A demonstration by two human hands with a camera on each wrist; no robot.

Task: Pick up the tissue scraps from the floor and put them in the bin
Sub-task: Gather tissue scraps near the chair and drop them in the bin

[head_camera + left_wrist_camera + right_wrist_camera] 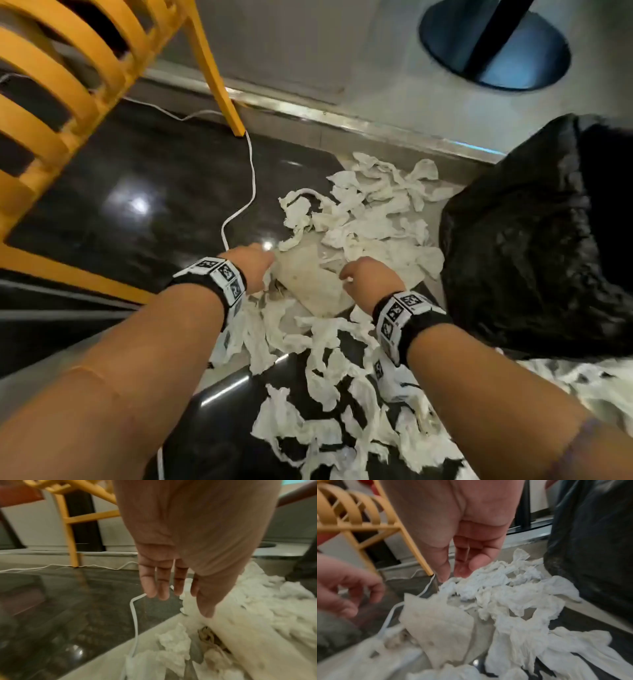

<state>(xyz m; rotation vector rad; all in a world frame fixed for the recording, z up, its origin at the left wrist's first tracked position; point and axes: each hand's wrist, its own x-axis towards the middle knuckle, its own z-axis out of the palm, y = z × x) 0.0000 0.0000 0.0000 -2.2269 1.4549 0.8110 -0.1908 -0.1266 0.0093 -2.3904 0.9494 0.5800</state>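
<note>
Several torn white tissue scraps [370, 212] lie scattered on the dark glossy floor, from the metal floor strip back to my feet. Among them lies a flat beige paper sheet [308, 284]. My left hand [253, 263] hangs low at the sheet's left edge with its fingers straight and holds nothing [181, 599]. My right hand [363, 277] hovers at the sheet's right edge. Its fingertips [462, 573] point down just above the tissue scraps [513, 595], with nothing between them. The bin, lined with a black bag [534, 240], stands to the right of the pile.
A yellow chair [51, 102] stands at the left, one leg by the metal floor strip. A white cable [251, 171] snakes across the floor to the left hand. A black round table base [493, 44] sits at the far right.
</note>
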